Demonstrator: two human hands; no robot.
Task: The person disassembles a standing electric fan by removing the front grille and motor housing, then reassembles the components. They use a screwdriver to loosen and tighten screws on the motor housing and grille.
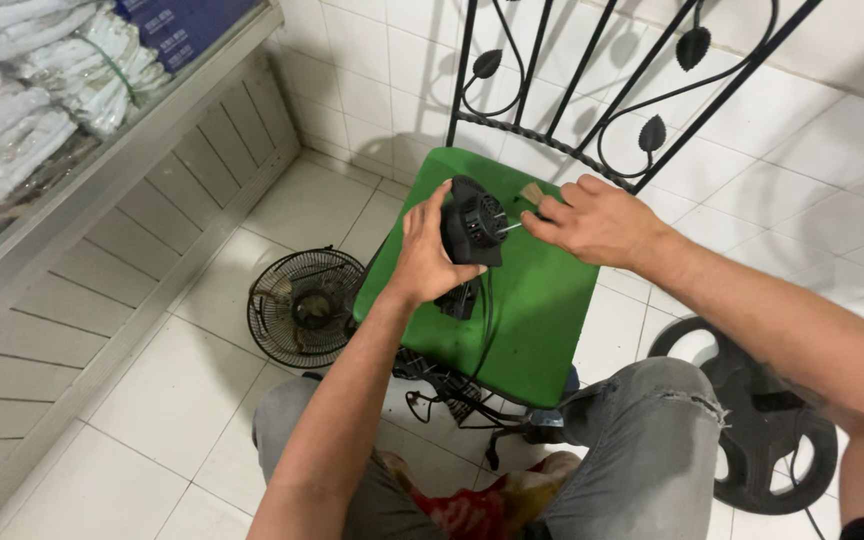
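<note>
On the green chair seat (537,310), our left hand (422,255) clasps the black fan motor (472,225), its shaft pointing right toward our right hand (597,220), which pinches a small brush (532,193) just beside it.

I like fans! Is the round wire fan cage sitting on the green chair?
No, the wire fan cage lies on the white tiled floor beside the green chair.

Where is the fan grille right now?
The fan grille lies flat on the tiled floor, left of the green chair seat, below the left hand.
</note>
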